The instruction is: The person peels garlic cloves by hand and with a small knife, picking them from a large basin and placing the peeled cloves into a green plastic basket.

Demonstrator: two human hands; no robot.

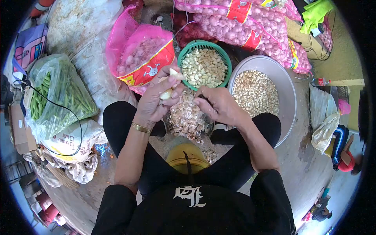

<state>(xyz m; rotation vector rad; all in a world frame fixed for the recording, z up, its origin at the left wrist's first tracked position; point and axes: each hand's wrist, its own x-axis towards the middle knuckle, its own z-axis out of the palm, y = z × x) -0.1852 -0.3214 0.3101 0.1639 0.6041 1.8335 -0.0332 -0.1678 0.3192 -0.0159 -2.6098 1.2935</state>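
In the head view, my left hand [150, 103] is closed around a few pale garlic cloves [166, 94], one of them pinched up at the fingertips. To its right, my right hand [221, 105] grips a small tool with a dark handle [205, 98]; its blade, if any, cannot be made out. Just beyond the hands stands a green basket [227, 62] of peeled cloves [203, 67]. A pale basin [287, 98] at the right contains many more cloves [256, 92], white mixed with brownish. Below both hands lies a heap of garlic skins [187, 119].
An opened pink mesh bag of garlic [139, 53] stands at the back left. Full garlic sacks [250, 27] are stacked behind the basket. Green pods fill a plastic bag [62, 94] on the left. Two people [345, 158] are at the far right.
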